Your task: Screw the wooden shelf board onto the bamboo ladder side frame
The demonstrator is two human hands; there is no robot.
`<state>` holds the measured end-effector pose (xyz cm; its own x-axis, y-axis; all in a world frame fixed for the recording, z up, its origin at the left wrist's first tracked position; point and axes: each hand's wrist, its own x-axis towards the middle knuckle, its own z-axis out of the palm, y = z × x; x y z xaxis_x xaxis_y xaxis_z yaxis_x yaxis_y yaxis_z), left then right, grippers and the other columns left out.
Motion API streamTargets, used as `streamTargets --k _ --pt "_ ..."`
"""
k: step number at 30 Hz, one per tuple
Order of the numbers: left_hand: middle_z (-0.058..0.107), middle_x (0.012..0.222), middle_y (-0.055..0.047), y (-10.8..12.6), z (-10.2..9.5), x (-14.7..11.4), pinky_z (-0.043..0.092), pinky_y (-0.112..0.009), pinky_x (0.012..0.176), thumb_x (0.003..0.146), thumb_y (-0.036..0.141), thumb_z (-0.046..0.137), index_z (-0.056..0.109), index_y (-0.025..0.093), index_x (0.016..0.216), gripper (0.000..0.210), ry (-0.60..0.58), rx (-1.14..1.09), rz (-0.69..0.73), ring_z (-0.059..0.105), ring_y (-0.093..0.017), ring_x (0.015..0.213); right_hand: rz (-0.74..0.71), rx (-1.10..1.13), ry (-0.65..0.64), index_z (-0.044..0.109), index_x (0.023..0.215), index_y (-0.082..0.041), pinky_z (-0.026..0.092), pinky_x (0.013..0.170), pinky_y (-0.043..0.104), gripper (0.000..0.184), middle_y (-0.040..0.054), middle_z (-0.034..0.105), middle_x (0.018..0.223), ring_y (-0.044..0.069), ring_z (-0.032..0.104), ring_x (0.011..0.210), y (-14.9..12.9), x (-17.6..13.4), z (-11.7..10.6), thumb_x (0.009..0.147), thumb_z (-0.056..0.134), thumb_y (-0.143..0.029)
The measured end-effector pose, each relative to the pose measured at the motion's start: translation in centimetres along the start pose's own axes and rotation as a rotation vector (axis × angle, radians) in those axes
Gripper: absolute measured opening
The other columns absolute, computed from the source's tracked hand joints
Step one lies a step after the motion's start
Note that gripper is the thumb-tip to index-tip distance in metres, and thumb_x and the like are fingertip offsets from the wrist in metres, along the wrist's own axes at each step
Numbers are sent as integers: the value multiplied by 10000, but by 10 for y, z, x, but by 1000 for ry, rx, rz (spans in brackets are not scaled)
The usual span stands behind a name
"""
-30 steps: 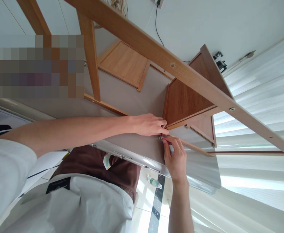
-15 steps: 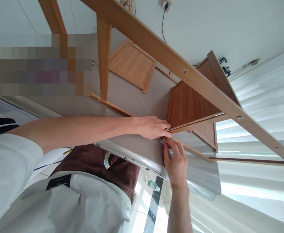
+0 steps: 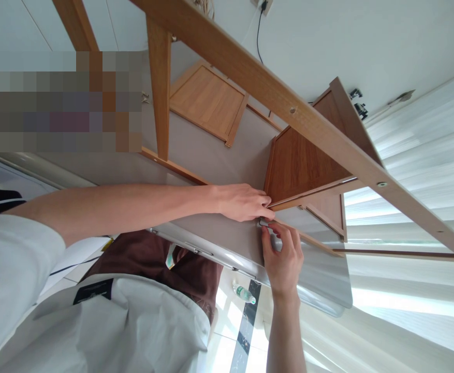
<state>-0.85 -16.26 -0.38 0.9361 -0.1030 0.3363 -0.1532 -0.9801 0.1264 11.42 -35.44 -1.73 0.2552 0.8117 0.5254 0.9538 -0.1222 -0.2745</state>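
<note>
A wooden furniture frame (image 3: 227, 59) with upright posts and panels stands tilted across the view. My left hand (image 3: 246, 201) reaches in from the left, its fingers curled on the frame's low corner, where the dark wooden panel (image 3: 308, 168) meets the bottom rail (image 3: 322, 244). Just below and right of it, my right hand (image 3: 284, 254) pinches a thin bent metal piece, which looks like a hex key (image 3: 263, 223), between thumb and fingertips at the rail. The far end of the key is hidden by the fingers.
The frame rests on a grey tabletop (image 3: 227, 233) with a shiny metal edge. Another wooden panel (image 3: 209, 103) is farther back. A plastic bottle (image 3: 244, 293) lies on the floor below. White curtains (image 3: 413, 207) hang at the right; a socket cable (image 3: 258, 36) runs along the wall.
My right hand has turned slightly and shifted a little right, and more of the bent metal piece shows. My left hand stays on the corner. The whole view has shifted slightly.
</note>
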Motion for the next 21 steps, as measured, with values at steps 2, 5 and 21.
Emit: streamTargets --k 2,5,21 --pt "625 1013 -57 0 1 0 340 -292 523 992 183 477 636 281 1118 225 6 -10 -1 603 -187 928 10 16 23 672 1010 -216 523 855 352 83 70 655 1042 209 636 948 1 0 1 951 649 -270" --pt "626 1011 -54 -1 1 0 323 -295 514 982 175 490 638 284 1112 225 13 -15 -1 599 -185 905 12 29 21 699 938 -211 519 854 353 80 72 641 1018 206 633 941 2 0 1 943 663 -282" --pt "634 1022 -48 -1 2 0 329 -288 513 970 172 505 647 287 1090 218 21 -28 -14 603 -177 917 -43 110 -102 688 1004 -220 507 875 372 124 70 664 1023 218 616 983 7 2 -1 997 564 -224"
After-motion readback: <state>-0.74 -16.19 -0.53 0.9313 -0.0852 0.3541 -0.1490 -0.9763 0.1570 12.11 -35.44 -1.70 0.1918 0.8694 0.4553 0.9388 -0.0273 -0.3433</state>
